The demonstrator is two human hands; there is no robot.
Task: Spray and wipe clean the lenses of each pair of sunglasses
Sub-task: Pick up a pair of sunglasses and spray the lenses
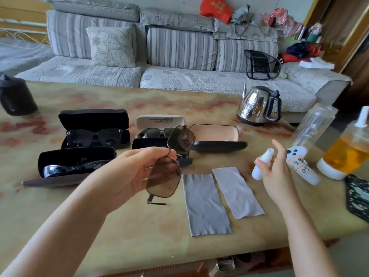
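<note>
Left hand [131,172] pinches sunglasses [165,180] at bridge, long axis upright, frame centre | right hand [277,176] grips spray bottle [261,163] to their right, near but apart

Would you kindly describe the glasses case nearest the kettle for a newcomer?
On the marbled beige table, look left of the shiny steel kettle. The open black glasses case there alone has a peach lining; its neighbours are lined black or white.
</note>
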